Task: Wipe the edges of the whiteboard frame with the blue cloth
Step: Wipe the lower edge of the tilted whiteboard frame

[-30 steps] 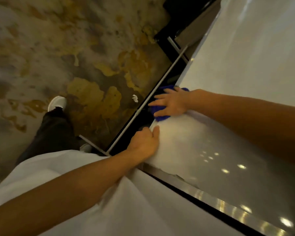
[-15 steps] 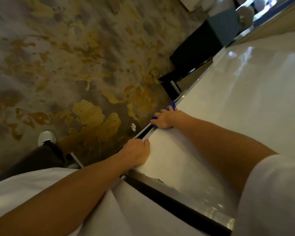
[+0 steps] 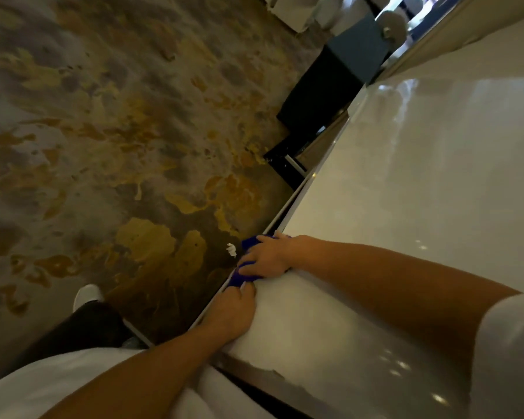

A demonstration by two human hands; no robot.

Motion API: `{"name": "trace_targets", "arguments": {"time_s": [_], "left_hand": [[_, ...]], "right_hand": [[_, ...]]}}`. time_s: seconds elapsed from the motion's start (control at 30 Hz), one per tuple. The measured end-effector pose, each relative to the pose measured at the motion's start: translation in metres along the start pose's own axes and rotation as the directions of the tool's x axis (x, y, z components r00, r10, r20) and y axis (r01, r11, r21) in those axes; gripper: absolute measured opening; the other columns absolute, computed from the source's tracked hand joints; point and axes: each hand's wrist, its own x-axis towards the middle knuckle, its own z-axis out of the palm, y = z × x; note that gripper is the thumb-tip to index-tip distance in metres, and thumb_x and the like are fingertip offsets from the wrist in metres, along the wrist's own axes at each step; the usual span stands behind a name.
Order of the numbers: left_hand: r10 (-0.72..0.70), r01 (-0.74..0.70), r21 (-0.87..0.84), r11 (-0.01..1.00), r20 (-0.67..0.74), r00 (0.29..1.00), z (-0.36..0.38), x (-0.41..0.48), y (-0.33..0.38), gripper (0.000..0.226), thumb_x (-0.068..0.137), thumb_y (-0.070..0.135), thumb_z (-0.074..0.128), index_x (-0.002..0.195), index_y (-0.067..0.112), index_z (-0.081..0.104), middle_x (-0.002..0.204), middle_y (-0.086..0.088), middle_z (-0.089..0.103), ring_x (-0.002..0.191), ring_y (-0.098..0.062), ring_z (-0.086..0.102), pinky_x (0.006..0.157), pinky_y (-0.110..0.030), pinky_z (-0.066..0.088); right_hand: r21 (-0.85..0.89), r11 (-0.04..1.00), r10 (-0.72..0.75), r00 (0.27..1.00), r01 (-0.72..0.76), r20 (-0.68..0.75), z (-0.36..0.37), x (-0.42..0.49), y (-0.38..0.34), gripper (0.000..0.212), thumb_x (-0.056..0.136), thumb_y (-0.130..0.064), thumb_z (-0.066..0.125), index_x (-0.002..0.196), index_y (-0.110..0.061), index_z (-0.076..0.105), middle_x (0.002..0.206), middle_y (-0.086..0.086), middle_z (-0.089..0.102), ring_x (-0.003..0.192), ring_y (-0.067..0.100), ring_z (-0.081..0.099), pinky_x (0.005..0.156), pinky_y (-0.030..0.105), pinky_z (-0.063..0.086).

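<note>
In the head view, the right hand (image 3: 268,257) is pressing the blue cloth (image 3: 245,275) flat against the edge of the whiteboard frame (image 3: 280,213), fingers spread and laid over the cloth rather than curled round it; compared with half a second ago it is sitting closer to the left hand (image 3: 233,313), so that the cloth is now nearly touching the left fingertips, where before a clear stretch of frame was showing between them. More of the cloth is showing now, bunched under the palm and sticking out past the fingers toward the floor. The left hand is gripping the same frame edge nearer the body, fingers hooked over the rim and thumb lying on the white board surface (image 3: 406,192), holding nothing but the frame. Around them, a patterned grey and ochre carpet (image 3: 103,146) is filling the left side, with a small white scrap (image 3: 231,250) lying on it just beside the cloth. A white shoe (image 3: 87,294) and a dark trouser leg (image 3: 82,325) are showing below, and a black stand (image 3: 318,92) is standing beyond the board's far corner. The right forearm (image 3: 390,285) is crossing over the board.
</note>
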Motion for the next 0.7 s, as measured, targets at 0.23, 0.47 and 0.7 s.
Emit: {"name": "trace_targets", "arguments": {"time_s": [0.23,0.47,0.7], "left_hand": [[-0.028,0.019,0.113,0.993,0.074,0.997,0.000,0.042,0.001,0.063,0.097,0.056,0.025,0.097,0.007,0.065,0.096,-0.014,0.066,0.089,-0.027,0.064,0.087,-0.042,0.053],[-0.022,-0.003,0.173,0.985,0.141,0.990,0.000,0.048,-0.012,0.064,0.095,0.058,0.015,0.109,0.013,0.059,0.110,-0.014,0.064,0.101,-0.032,0.060,0.086,-0.037,0.045],[-0.085,0.066,0.143,0.988,0.128,0.988,-0.007,0.050,-0.007,0.071,0.090,0.067,0.013,0.106,0.016,0.060,0.109,-0.012,0.064,0.094,-0.028,0.062,0.084,-0.037,0.049]], "right_hand": [[0.098,0.911,0.410,0.907,-0.401,-0.093,-0.032,0.020,0.117,0.051,0.100,-0.054,0.029,0.148,-0.038,0.036,0.164,0.007,0.020,0.149,0.044,0.009,0.115,0.067,0.005],[0.027,0.999,-0.015,0.997,0.017,-0.081,-0.021,0.033,0.106,0.047,0.103,-0.049,0.028,0.147,-0.037,0.038,0.157,-0.003,0.037,0.147,0.028,0.023,0.116,0.057,0.007],[0.141,0.980,0.137,0.989,-0.143,0.052,-0.024,0.036,0.072,0.063,0.083,-0.085,0.017,0.143,-0.066,0.013,0.167,-0.008,0.002,0.149,0.035,-0.018,0.110,0.066,-0.020]]}}
